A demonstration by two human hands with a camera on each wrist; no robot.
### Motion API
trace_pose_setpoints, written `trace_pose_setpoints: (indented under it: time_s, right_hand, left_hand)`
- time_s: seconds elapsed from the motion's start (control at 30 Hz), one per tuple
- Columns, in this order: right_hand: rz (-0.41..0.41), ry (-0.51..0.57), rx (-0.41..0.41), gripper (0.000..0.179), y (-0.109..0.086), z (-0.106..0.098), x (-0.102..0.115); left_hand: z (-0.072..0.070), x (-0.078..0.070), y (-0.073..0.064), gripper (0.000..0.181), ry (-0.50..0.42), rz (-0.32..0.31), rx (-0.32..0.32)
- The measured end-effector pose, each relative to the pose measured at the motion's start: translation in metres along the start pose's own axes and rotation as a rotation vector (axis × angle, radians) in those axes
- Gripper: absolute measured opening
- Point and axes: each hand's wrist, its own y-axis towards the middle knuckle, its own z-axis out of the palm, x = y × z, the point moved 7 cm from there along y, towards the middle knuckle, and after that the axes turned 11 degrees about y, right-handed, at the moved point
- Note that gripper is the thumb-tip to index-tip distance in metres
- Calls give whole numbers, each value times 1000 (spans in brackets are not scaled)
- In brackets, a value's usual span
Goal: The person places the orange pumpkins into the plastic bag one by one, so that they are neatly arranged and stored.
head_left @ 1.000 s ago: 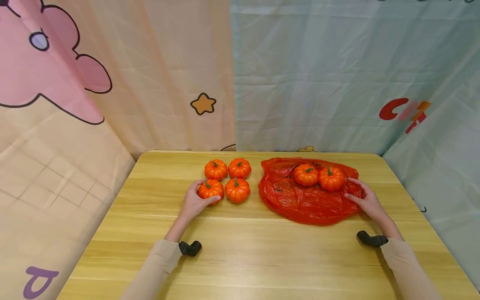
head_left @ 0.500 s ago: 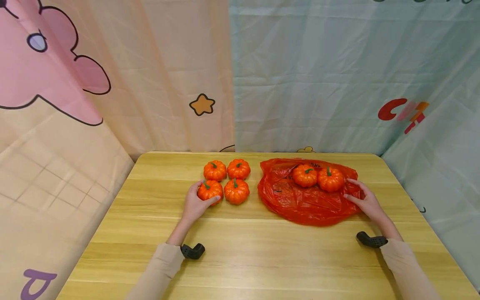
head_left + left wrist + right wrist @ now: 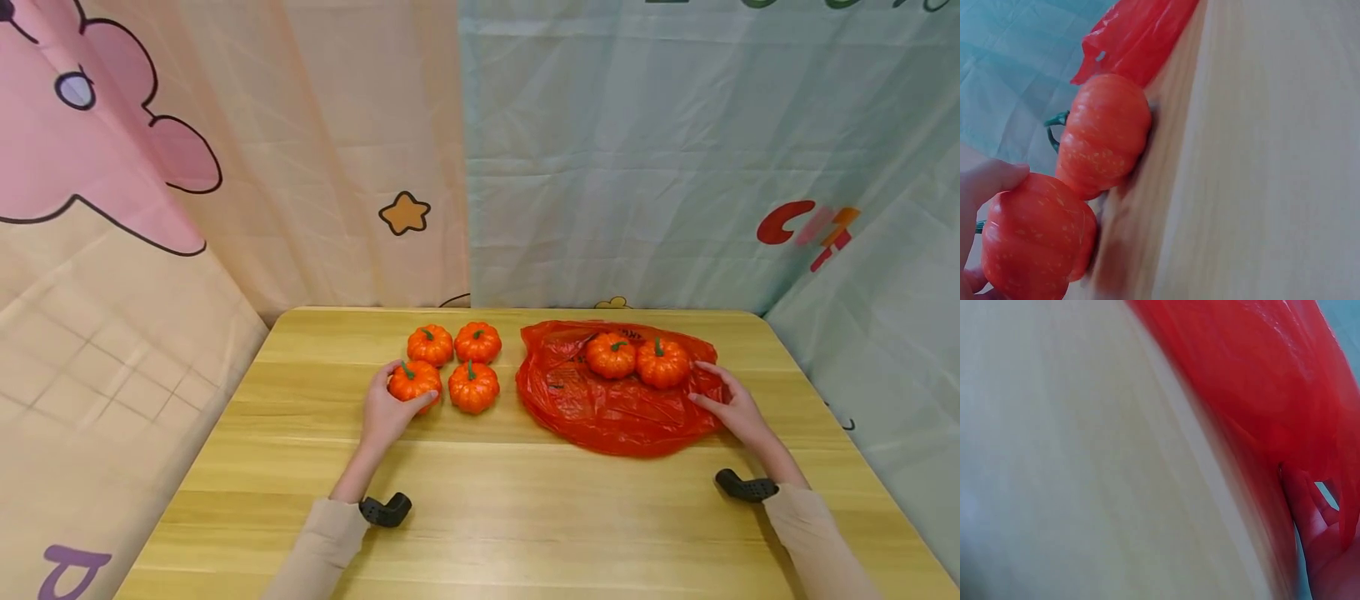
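In the head view my left hand (image 3: 386,408) holds a small orange toy pumpkin (image 3: 415,382) with a green stem, thumb on the near side and fingers behind it. The left wrist view shows this pumpkin (image 3: 1035,240) close beside another pumpkin (image 3: 1107,134). My right hand (image 3: 735,408) rests at the right edge of a red plastic bag (image 3: 600,417), thumb and fingers spread apart. Just left of its fingertips sits a pumpkin (image 3: 663,363), with a second pumpkin (image 3: 611,356) touching it, both on the bag. In the right wrist view red film drapes over part of the right hand (image 3: 1329,550).
Behind the held pumpkin stand a back-left pumpkin (image 3: 430,345) and a back-right pumpkin (image 3: 478,342); to its right is a front pumpkin (image 3: 473,387). All stand on a wooden table (image 3: 525,517). A printed curtain (image 3: 337,150) hangs along its far edge.
The left hand has shifted the gripped pumpkin slightly left, widening the gap to the front pumpkin on its right. The right hand and the bag look unmoved.
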Motion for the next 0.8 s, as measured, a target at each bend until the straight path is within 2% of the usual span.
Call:
trace_pose_setpoints:
  time_s: [0.2, 0.53, 0.8]
  right_hand:
    - [9, 1, 3, 61, 0, -1, 0]
    - [6, -11, 6, 61, 0, 0, 0]
    - [12, -10, 14, 61, 1, 2, -1]
  left_hand:
    - [-9, -17, -4, 80, -8, 25, -24]
    - [-14, -44, -13, 82, -21, 62, -19]
    - [-7, -73, -21, 79, -33, 135, -16]
